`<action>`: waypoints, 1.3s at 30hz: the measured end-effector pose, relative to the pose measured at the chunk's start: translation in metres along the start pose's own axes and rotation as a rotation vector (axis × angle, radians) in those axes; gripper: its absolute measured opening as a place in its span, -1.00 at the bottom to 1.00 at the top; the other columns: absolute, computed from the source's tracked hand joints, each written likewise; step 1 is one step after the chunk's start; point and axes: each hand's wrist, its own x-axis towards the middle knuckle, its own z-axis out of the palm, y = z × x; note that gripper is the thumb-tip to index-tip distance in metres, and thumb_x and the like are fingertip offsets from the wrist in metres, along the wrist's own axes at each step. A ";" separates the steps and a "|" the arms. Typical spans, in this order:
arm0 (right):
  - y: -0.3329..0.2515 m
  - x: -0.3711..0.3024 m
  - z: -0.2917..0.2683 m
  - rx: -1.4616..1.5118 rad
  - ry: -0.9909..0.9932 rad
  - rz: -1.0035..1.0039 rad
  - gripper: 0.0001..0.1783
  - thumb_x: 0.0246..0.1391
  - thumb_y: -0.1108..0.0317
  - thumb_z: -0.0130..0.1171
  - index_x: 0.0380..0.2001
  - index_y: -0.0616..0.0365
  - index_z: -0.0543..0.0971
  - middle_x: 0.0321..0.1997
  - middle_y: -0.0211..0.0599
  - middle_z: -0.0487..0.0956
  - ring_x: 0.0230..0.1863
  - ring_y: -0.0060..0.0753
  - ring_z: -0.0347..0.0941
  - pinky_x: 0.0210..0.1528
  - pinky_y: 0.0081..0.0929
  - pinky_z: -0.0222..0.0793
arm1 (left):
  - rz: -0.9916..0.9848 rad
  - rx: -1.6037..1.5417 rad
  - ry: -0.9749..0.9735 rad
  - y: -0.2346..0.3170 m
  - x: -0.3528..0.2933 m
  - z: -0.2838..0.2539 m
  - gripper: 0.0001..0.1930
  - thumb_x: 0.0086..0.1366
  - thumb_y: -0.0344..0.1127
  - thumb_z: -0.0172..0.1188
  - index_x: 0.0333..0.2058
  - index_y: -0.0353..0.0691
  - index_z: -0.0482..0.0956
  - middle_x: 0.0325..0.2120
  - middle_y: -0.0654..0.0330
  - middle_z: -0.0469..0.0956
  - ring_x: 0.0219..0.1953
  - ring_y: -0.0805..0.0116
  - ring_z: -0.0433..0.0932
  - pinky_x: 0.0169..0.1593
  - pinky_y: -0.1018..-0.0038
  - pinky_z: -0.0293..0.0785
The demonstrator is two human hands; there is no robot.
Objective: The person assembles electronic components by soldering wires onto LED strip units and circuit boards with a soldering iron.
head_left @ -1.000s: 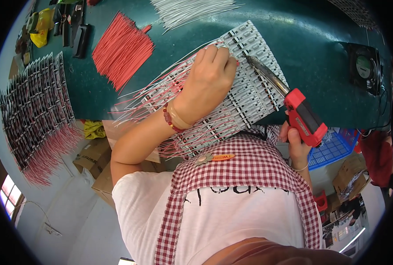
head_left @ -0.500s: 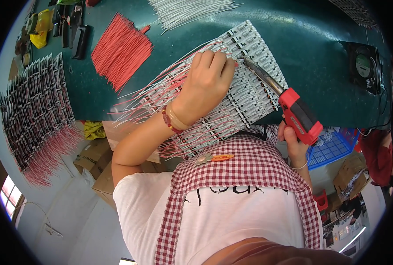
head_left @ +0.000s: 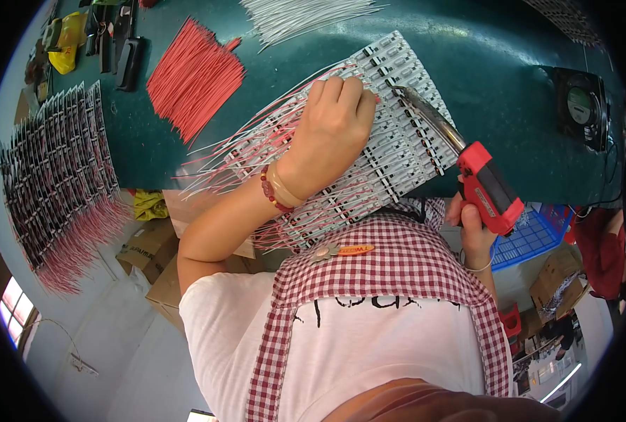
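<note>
A panel of small white circuit boards [head_left: 396, 53] lies tilted on the bench, with red and white wires [head_left: 218, 158] fanning out from its left side. Over its middle is my left hand [head_left: 332, 133], fingers pinched together. A red wire [head_left: 377, 100] shows a short end beside the fingertips; the grip itself is mostly hidden. My right hand [head_left: 472, 228] is closed round the red and black handle of a soldering iron [head_left: 487, 184]. Its bent metal tip hovers above the panel, just right of my left fingers; whether it touches a board I cannot tell.
The green bench [head_left: 510, 91] holds a bundle of red wires [head_left: 195, 77] and a bundle of white wires [head_left: 306, 14] at the back. Stacked wired boards [head_left: 60, 183] stand at the left edge. A black device [head_left: 581, 109] sits at right, a blue basket [head_left: 531, 246] below.
The soldering iron and my right hand have shifted slightly right and toward me, so the tip is farther from my left fingers. My left hand stays pinched in nearly the same place.
</note>
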 end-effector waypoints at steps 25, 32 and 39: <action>0.026 -0.023 -0.013 -0.142 -0.032 0.019 -0.35 0.23 -0.05 0.14 0.11 0.33 0.38 -0.59 -0.35 0.42 -0.61 -0.58 0.28 -0.56 -0.61 0.14 | -0.005 -0.025 -0.047 0.013 0.002 -0.008 -0.82 0.08 -0.49 0.19 -0.28 -0.30 0.61 -0.44 0.18 0.35 -0.35 0.25 0.36 -0.25 0.35 0.29; 0.006 -0.014 -0.014 0.088 -0.103 0.128 -0.49 0.22 0.04 0.17 -0.03 0.30 0.46 -0.48 -0.38 0.47 -0.48 -0.57 0.34 -0.42 -0.58 0.26 | -0.010 -0.023 -0.061 0.013 0.004 -0.010 -0.81 0.06 -0.49 0.19 -0.29 -0.29 0.62 -0.44 0.19 0.38 -0.34 0.25 0.39 -0.25 0.35 0.29; 0.002 -0.018 -0.020 0.152 -0.158 0.168 -0.64 0.21 0.09 0.19 -0.29 0.24 0.54 -0.44 -0.44 0.48 -0.40 -0.55 0.37 -0.32 -0.54 0.30 | 0.053 -0.061 0.006 0.013 -0.007 -0.002 -0.86 0.06 -0.45 0.18 -0.36 -0.33 0.56 -0.45 0.16 0.34 -0.34 0.26 0.35 -0.24 0.38 0.28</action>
